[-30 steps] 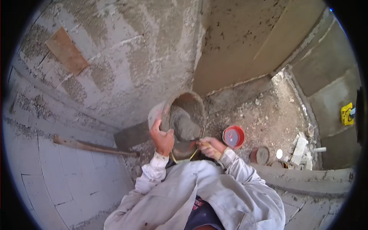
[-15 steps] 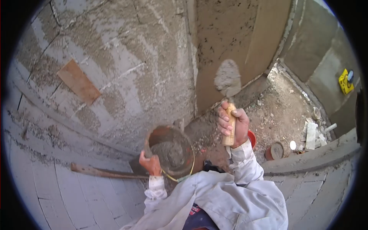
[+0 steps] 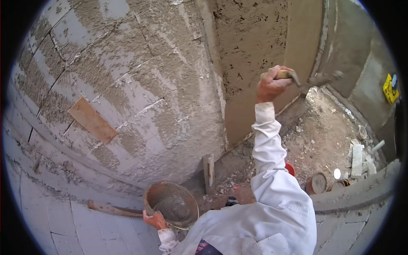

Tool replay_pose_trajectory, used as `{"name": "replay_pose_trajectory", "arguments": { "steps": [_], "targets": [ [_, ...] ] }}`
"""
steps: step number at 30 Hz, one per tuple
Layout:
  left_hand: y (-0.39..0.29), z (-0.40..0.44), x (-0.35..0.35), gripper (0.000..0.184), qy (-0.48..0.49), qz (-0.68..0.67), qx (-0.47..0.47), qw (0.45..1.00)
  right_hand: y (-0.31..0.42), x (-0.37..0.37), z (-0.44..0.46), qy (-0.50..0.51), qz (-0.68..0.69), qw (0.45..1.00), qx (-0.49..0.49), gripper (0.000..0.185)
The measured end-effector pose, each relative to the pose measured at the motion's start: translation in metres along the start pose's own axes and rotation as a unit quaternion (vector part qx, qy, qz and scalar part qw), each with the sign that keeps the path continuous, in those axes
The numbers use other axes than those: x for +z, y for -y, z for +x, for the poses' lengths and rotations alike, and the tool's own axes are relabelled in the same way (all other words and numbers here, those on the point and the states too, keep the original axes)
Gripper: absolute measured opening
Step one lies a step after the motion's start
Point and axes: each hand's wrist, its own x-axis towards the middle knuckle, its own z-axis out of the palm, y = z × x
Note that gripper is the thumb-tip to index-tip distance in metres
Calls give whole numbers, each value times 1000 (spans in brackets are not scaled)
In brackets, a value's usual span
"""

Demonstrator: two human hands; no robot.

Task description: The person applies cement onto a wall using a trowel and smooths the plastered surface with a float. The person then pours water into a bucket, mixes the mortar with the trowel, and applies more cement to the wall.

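My right hand point(image 3: 274, 85) is closed round the wooden handle of a trowel point(image 3: 321, 79), raised in front of the brown plastered wall strip point(image 3: 250, 51). The trowel's blade points right and is seen nearly edge-on, slightly blurred; how much mortar it carries I cannot tell. Low on the left, my left hand point(image 3: 155, 220) grips the rim of a bucket point(image 3: 159, 191). Grey mortar point(image 3: 174, 208) lies inside the bucket, and a thin yellowish wire handle hangs along its right side.
A block wall smeared with mortar point(image 3: 140, 76) rises on the left, with a brown board point(image 3: 92, 120) against it. A wooden post point(image 3: 209, 172) stands right of the bucket. Rubble ground point(image 3: 327, 131), a red container point(image 3: 290, 169), a mortar-filled pot point(image 3: 318, 183) and white offcuts point(image 3: 357, 160) lie right.
My right hand has moved up and right, turning the trowel from pointing upward to pointing right. The bucket and my left hand appear lower and further left in view.
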Motion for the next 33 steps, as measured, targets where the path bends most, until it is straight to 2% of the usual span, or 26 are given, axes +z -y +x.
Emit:
{"name": "replay_pose_trajectory", "arguments": {
  "steps": [1,2,3,4,5,6,8,9,10,11,13,14,15,16,18,19,20,21,23,25,26,29,31,33],
  "targets": [
    [-7,0,-2,24,6,-9,-34,999,-33,7,-27,86,-126,988,-17,32],
    [-24,-1,-6,27,12,-15,-68,997,-57,6,-54,173,-250,952,-32,35],
    [-34,-1,-13,30,21,-18,-103,994,-68,-8,-76,373,-330,866,-41,41],
    [-37,1,-18,31,25,-20,-105,994,-73,-28,-98,552,-390,735,-49,47],
    [-39,7,-19,32,33,-26,-107,993,-67,-62,-137,546,-306,772,-112,56],
    [-40,7,-14,33,41,-35,-113,992,-46,-93,-162,589,-248,760,-121,59],
    [-70,0,3,33,26,-53,-156,986,32,-144,-179,723,-90,685,23,45],
    [-78,1,3,33,18,-60,-173,983,62,-162,-184,771,22,635,34,29],
    [-57,4,2,34,22,-41,-163,986,87,-175,-190,855,12,465,230,25],
    [-57,8,-2,34,83,-33,-143,986,109,-189,-202,873,2,261,412,22],
    [-42,16,-10,34,183,-8,-75,980,129,-233,-267,839,27,106,534,19],
    [-26,16,-14,33,219,7,-30,975,140,-259,-308,780,-1,80,621,17],
    [-44,11,-14,31,230,-10,-28,973,152,-284,-351,712,-30,53,700,16],
    [-66,7,-8,29,238,-27,-26,971,161,-302,-378,637,-58,25,768,15],
    [-70,11,-8,30,262,-11,62,963,168,-328,-394,441,62,-64,893,16],
    [-86,15,-12,32,281,-15,49,958,171,-341,-398,323,113,-115,932,17],
    [-75,17,-12,32,264,-36,63,962,180,-345,-372,283,169,-115,937,18],
    [-66,17,-19,27,275,-48,24,960,194,-351,-338,233,223,-114,940,20],
    [-54,29,-8,22,283,-76,-14,956,206,-360,-321,221,306,-59,924,22],
    [-45,27,-2,20,298,-86,-43,950,215,-352,-318,221,321,-8,921,24],
    [-40,30,2,19,297,-80,14,952,212,-340,-310,230,336,29,913,25],
    [-61,25,3,13,282,-72,-108,951,210,-302,-268,213,403,83,886,25],
    [-50,25,8,14,264,-92,-99,955,209,-269,-220,251,439,178,844,22],
    [-51,23,9,16,244,-100,-138,955,207,-237,-164,286,488,290,772,21]
  ]
}}
